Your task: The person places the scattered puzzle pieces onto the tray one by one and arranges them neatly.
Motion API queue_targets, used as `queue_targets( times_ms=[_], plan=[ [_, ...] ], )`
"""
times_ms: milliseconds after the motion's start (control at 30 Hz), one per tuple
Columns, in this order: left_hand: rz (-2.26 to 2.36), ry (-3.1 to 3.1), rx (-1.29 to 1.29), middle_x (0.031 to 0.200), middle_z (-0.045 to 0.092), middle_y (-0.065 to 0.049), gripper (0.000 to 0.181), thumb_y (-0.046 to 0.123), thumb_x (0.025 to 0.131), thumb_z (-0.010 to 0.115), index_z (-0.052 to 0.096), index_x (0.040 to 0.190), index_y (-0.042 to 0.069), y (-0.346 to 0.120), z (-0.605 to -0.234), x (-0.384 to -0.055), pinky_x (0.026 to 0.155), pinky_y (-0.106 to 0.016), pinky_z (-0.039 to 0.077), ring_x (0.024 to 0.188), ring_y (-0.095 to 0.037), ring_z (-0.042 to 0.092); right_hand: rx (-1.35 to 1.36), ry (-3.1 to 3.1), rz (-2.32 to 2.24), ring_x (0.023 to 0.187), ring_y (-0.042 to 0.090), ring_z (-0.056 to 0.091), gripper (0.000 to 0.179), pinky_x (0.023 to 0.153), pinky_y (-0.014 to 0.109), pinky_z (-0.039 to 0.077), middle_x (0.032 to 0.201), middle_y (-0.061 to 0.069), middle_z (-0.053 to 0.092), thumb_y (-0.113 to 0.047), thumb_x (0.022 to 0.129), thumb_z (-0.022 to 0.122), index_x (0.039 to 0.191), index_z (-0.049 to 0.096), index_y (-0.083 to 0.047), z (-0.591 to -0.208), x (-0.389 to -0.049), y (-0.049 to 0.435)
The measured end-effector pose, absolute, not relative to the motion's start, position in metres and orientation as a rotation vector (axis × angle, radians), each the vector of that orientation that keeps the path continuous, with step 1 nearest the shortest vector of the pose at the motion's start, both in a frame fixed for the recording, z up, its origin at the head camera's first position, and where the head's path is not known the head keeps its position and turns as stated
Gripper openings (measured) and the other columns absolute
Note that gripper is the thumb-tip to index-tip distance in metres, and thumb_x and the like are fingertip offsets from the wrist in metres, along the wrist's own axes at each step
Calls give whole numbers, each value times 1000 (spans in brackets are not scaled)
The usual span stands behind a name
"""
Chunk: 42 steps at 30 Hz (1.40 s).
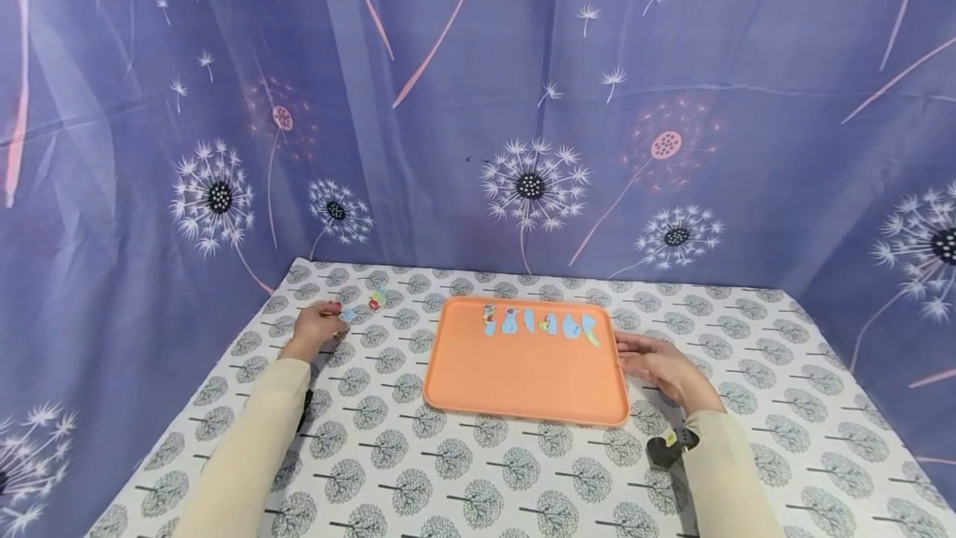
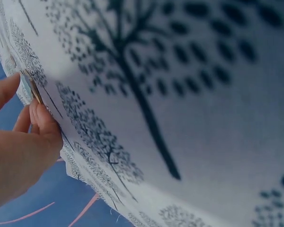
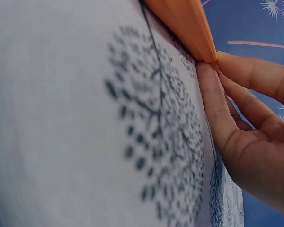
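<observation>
At the table's left side my left hand (image 1: 317, 329) pinches a thin, light blue puzzle piece (image 1: 348, 315) between thumb and fingers. Its brown edge shows in the left wrist view, close over the tablecloth. Just beyond lies another piece (image 1: 377, 300), green and red. My right hand (image 1: 663, 365) is at the right side of an orange tray (image 1: 523, 380), thumb and fingertips pinching its rim. Along the tray's far side several irregular light blue pieces (image 1: 571, 326) lie in a row, some with coloured print.
A white tablecloth (image 1: 418, 488) with grey tree prints covers the table. Behind it and at both sides hangs a blue-purple curtain (image 1: 448, 148) with dandelion prints. A black strap with a camera (image 1: 672, 447) sits on the right wrist.
</observation>
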<state>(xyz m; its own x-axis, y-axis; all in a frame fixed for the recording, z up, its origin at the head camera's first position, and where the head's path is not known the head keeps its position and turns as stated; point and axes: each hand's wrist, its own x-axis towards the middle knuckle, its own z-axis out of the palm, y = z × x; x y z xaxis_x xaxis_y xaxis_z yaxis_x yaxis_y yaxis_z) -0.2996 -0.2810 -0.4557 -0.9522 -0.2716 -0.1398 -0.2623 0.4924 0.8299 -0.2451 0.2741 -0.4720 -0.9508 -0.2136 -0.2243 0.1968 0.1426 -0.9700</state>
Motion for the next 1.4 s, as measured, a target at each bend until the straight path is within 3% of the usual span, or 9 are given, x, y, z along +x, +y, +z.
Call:
queue_targets(
  times_ms=[200, 500, 667, 800, 967, 1133, 1400],
  plan=[
    [-1526, -2808, 417, 139, 36, -35, 58, -1, 89, 62, 38, 140, -11, -280, -452, -299, 99, -53, 44, 120, -45, 45, -27, 2119, -1872, 98, 9, 61, 67, 93, 28, 54, 132, 28, 46, 6, 87, 60, 145, 27, 11, -471, -245, 275],
    [-1555, -2751, 457, 143, 34, -32, 54, -5, 87, 62, 42, 138, -10, -278, -457, -300, 97, -51, 47, 125, -46, 41, -48, 2105, -1880, 98, 9, 61, 67, 93, 28, 54, 129, 25, 50, 8, 86, 59, 145, 25, 12, -471, -244, 275],
    [-1502, -2699, 472, 137, 41, -30, 46, -4, 88, 61, 49, 132, -9, -278, -460, -299, 88, -48, 50, 114, -42, 48, -51, 2114, -1866, 100, 10, 61, 67, 93, 28, 54, 130, 24, 50, 7, 87, 59, 145, 26, 11, -471, -243, 274],
    [-1475, -2668, 466, 131, 48, -27, 39, 0, 89, 62, 55, 127, -7, -277, -460, -298, 71, -35, 52, 98, -32, 56, -25, 2105, -1878, 99, 9, 61, 67, 93, 28, 54, 132, 27, 47, 9, 86, 59, 145, 27, 11, -471, -243, 274],
    [-1582, -2595, 426, 103, 60, -20, 35, 3, 89, 63, 59, 123, -7, -275, -458, -301, 54, -24, 52, 68, -14, 59, -14, 2111, -1874, 99, 9, 61, 67, 93, 28, 54, 132, 26, 47, 7, 87, 60, 145, 27, 10, -471, -242, 274],
    [-1767, -2496, 449, 81, 60, -4, 36, 2, 90, 64, 58, 125, -8, -269, -455, -305, 52, -23, 57, 57, -7, 60, -30, 2130, -1852, 101, 11, 61, 66, 94, 29, 54, 133, 26, 47, 4, 88, 61, 146, 28, 8, -471, -242, 274],
    [-1963, -2415, 448, 72, 63, -1, 38, 2, 91, 63, 56, 128, -6, -241, -446, -311, 53, -20, 57, 56, -6, 59, -18, 2160, -1828, 102, 11, 61, 67, 95, 29, 53, 132, 23, 50, 1, 87, 63, 146, 31, 6, -471, -244, 274]
  ],
)
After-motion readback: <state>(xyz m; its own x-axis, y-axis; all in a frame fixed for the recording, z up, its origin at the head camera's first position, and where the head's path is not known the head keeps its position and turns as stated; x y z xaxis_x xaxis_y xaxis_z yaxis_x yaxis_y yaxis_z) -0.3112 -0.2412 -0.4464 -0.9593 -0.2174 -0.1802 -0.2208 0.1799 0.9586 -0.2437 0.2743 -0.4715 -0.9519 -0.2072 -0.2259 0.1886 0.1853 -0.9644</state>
